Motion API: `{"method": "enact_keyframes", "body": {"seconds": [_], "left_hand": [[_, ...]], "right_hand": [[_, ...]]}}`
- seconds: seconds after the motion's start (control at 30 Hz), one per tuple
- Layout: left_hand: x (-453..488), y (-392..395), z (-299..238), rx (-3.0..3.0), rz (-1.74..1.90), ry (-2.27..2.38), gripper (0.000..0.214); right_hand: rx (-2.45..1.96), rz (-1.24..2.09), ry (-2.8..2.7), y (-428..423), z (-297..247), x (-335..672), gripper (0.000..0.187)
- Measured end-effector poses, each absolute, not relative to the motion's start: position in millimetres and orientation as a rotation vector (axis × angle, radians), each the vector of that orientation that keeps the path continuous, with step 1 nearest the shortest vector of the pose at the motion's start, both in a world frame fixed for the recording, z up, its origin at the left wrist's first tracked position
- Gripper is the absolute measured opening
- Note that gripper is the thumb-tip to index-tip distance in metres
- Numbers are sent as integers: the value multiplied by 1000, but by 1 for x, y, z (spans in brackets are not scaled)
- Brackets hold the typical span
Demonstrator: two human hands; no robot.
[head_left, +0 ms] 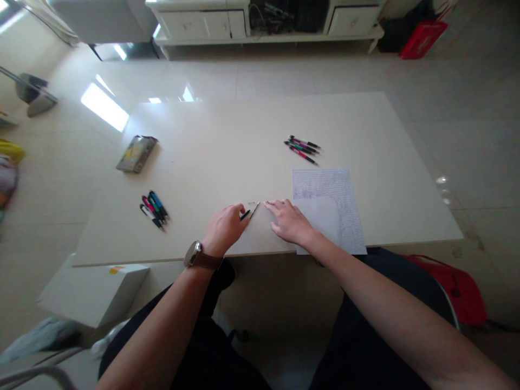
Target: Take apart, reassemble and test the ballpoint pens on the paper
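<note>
The left hand (225,230) is closed around a dark pen piece (245,215) near the front edge of the surface (227,151), with a thin rod (254,210) slanting out just beside its fingertips. The right hand (290,221) is well apart from the left wrist, fingers stretched toward the rod's tip; whether they pinch anything is too small to tell.

The slim rod looks easy to lose: a loose hold or a nudge from the right fingertips could set it rolling on this smooth surface, perhaps over the near edge. The right forearm passes over the printed sheet (353,211), so a sweep of that arm could drag it. The pens (301,149) beyond could roll too if bumped.
</note>
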State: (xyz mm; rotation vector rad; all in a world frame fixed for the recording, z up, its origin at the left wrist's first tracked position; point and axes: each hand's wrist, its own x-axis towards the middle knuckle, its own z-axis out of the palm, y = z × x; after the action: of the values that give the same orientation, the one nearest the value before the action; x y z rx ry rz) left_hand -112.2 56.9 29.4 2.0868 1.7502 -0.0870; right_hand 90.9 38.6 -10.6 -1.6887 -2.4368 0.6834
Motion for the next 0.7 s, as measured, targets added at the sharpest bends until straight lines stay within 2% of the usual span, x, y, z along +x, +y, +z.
{"method": "enact_keyframes", "body": {"seconds": [0.7], "left_hand": [[-114, 56, 28, 2090, -83, 1710, 22]], "right_hand": [[-1691, 648, -2507, 36, -11, 85, 61]]}}
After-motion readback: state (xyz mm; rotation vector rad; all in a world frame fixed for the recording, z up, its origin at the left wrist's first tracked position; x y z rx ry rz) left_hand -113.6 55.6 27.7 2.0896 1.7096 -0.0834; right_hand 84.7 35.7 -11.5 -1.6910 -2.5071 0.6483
